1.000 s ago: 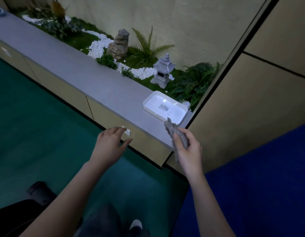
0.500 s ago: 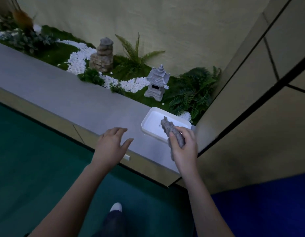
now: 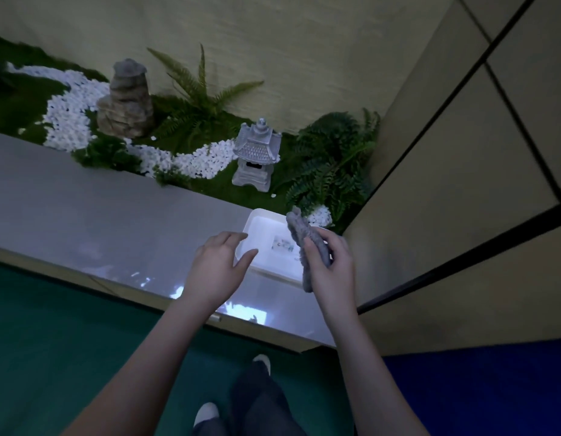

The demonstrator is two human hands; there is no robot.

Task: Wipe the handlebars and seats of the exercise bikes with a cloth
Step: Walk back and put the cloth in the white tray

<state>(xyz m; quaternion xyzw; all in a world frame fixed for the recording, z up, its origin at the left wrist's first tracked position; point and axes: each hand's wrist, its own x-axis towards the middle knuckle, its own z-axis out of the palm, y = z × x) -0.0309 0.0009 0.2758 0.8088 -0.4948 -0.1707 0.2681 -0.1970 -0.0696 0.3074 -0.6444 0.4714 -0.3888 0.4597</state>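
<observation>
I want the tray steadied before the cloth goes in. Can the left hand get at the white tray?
Probably yes: the left hand is open, its fingers at the white tray's near rim, nothing between them.

An indoor commercial space, perhaps a gym lobby, though the dim view leaves that unsure: green rubbery floor [image 3: 52, 357], panelled wall [image 3: 461, 215], and a decorative bed with stone lantern [image 3: 255, 155], white pebbles [image 3: 68, 111] and ferns [image 3: 329, 165].
</observation>
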